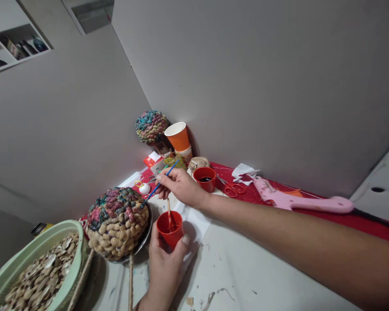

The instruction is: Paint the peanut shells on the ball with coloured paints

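My right hand (171,183) pinches a thin blue paintbrush (158,185), its tip at the upper right side of a peanut-shell dome (115,233). The dome's top is coloured teal, pink and dark purple, while its lower shells are plain tan. It rests in a metal bowl (145,241). Close to its right side, my left hand (167,263) is wrapped round a small red cup (171,236). A second brush (169,211) with a wooden handle stands in that cup, with reddish liquid around it.
A green basket (76,255) of peanut shells is at left. Behind are another coloured dome (151,127), orange paper cups (178,137), twine (198,163) and a red cup of dark liquid (205,179). Red scissors (235,190) and a pink glue gun (311,204) lie at right.
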`<act>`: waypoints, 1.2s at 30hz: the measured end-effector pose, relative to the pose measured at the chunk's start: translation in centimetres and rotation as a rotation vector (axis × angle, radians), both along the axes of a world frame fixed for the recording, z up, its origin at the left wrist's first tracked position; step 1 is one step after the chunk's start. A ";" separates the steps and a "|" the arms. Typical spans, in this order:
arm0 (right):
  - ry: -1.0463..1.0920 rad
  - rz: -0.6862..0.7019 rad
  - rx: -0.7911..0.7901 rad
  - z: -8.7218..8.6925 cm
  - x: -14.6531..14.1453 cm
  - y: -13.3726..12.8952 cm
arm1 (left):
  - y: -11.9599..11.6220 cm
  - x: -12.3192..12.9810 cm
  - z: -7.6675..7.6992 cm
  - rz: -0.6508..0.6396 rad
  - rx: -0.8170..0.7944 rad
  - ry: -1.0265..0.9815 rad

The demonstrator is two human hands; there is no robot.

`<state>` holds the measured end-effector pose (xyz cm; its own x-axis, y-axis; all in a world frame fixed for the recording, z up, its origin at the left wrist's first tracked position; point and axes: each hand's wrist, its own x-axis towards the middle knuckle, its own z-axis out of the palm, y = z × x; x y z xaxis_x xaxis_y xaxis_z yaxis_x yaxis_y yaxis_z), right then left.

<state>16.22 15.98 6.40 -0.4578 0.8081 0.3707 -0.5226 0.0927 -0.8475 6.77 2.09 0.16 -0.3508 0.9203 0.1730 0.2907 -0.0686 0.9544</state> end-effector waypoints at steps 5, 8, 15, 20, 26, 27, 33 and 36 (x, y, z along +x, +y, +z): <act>0.022 -0.010 0.073 1.7 1.5 -0.4 | 0.2 0.1 0.0 0.077 0.009 -0.055; -0.056 0.029 0.188 3.0 2.6 -0.6 | 0.3 0.3 0.2 0.099 -0.002 -0.046; -0.604 0.141 0.739 4.6 4.0 -2.0 | 0.5 0.2 0.1 0.090 0.023 -0.063; -0.914 0.153 0.971 4.3 3.8 -3.1 | 0.6 0.3 -0.1 0.070 0.076 -0.098; -0.786 0.199 0.939 4.2 3.6 -2.9 | 0.5 0.2 -0.2 0.068 0.075 -0.092; -0.742 0.195 0.905 4.2 3.7 -2.8 | 0.5 0.1 -0.2 0.072 0.073 -0.085; -0.534 0.131 0.557 4.5 3.8 -1.6 | 0.3 -0.2 -0.1 0.099 0.024 -0.049; -0.507 0.149 0.356 4.3 3.6 -0.8 | 0.2 -0.3 -0.2 0.098 0.029 -0.070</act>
<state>19.81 15.16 10.75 -0.7446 0.5898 0.3124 -0.0933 0.3716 -0.9237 6.46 2.30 -0.02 -0.4513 0.8758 0.1713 0.2300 -0.0714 0.9706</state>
